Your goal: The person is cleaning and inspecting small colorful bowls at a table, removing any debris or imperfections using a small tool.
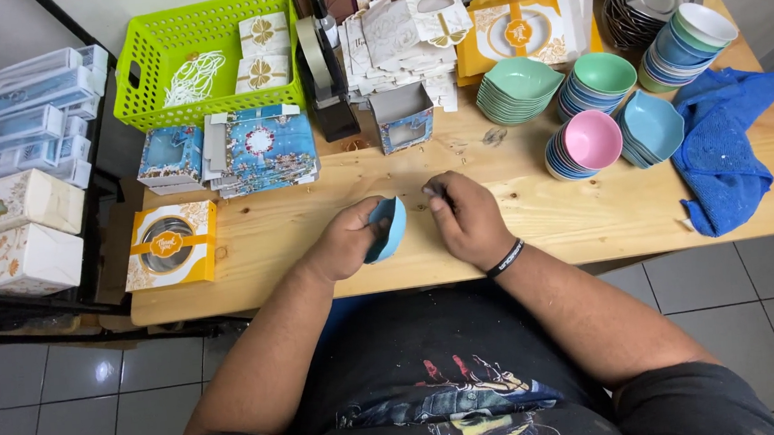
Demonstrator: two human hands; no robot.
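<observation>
Here I see both forearms reaching in from the bottom edge, elbows wide, wrists meeting over the near middle of the pale wooden tabletop [315, 232]. My left hand [345, 241] is curled around a small blue bowl [388, 229], fingers wrapped on its back and thumb at the rim, so the bowl stands tilted on edge just above the wood with its hollow turned toward the other hand. The right hand [462, 216] hovers just beside it, fingers bent inward and the tips pressed together; whether they pinch something small I cannot tell. A black wristband [505, 259] circles that wrist.

The bowl looks smooth and glossy, like glazed ceramic or plastic. Farther back on the right sit stacks of similar bowls: a pink-topped stack [586, 143], a round green stack [599, 81] and a leaf-shaped green stack [515, 90]. A nubby blue cloth [722, 150] lies crumpled at the right edge. To the left rest a yellow windowed box [171, 245], flat blue patterned cartons [262, 149] and a lime perforated plastic basket [204, 57].
</observation>
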